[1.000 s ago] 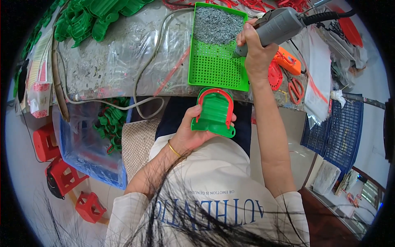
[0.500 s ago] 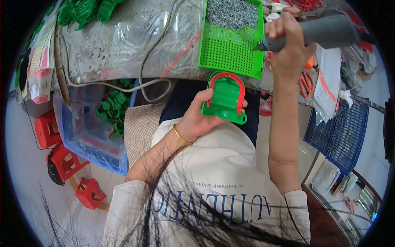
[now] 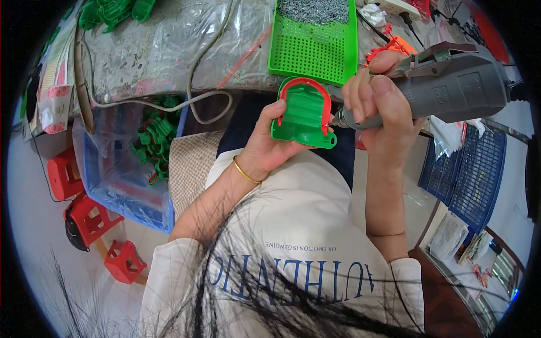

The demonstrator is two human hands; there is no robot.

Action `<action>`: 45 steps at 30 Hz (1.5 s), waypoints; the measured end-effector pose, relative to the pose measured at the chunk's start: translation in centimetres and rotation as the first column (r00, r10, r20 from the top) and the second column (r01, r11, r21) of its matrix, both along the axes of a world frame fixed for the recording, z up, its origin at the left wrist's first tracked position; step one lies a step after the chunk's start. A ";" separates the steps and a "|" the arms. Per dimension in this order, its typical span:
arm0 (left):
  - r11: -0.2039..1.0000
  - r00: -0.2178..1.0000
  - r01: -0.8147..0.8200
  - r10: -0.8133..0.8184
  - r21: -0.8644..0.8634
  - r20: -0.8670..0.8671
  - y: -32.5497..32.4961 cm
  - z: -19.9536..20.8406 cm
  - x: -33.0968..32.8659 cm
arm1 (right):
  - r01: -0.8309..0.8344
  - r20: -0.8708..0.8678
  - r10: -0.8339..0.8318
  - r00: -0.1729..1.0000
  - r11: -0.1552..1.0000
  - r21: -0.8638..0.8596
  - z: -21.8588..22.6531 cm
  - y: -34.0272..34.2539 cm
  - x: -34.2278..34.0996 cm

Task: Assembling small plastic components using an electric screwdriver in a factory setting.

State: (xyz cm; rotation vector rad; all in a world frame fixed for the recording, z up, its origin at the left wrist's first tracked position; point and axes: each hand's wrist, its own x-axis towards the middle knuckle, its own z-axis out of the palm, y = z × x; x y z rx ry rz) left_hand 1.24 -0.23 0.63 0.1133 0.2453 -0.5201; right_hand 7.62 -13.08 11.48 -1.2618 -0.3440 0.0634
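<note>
My left hand [image 3: 272, 138] is closed round a green plastic part [image 3: 304, 115], thumb on its left edge and fingers beneath. A red U-shaped handle [image 3: 307, 84] arches over the hollow side of that part. In my right hand [image 3: 383, 107] is a dark grey electric screwdriver [image 3: 451, 81], held sideways with its tip pointing left. The tip meets, or nearly meets, the lower right end of the red handle; whether a screw sits there is too small to tell. Just beyond lies a bright green perforated tray [image 3: 313, 53] with a heap of small silvery screws [image 3: 315, 10].
A blue crate [image 3: 127, 191] with green parts [image 3: 158, 143] stands left, below the table edge. A beige cable [image 3: 194, 70] crosses the plastic-covered table [image 3: 146, 50]. Red stools [image 3: 124, 262] stand lower left, blue baskets [image 3: 470, 169] at right, more green parts [image 3: 112, 12] far left.
My right hand has brought the screwdriver down and toward me, from the tray's right side to the right end of the red handle. My left hand and the green part have shifted slightly.
</note>
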 end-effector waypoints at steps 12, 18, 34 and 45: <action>0.999 0.997 -0.016 0.018 -0.031 0.069 -0.3 -0.6 0.0 | -0.016 0.049 0.020 0.999 0.996 -0.087 -0.3 0.0 -0.3; 0.996 0.998 -0.054 0.057 -0.071 0.029 -0.1 -0.2 -0.2 | 0.046 0.087 -0.041 0.995 0.998 -0.052 -0.8 0.4 -1.0; 0.998 0.991 0.059 -0.059 0.005 0.123 0.1 0.3 0.1 | 0.198 0.182 -0.208 0.961 0.978 0.072 -0.6 0.2 10.1; 0.999 0.998 0.043 -0.043 -0.011 0.041 0.2 -0.5 0.5 | 0.237 0.207 -0.228 0.951 0.971 -0.021 -5.7 1.0 13.3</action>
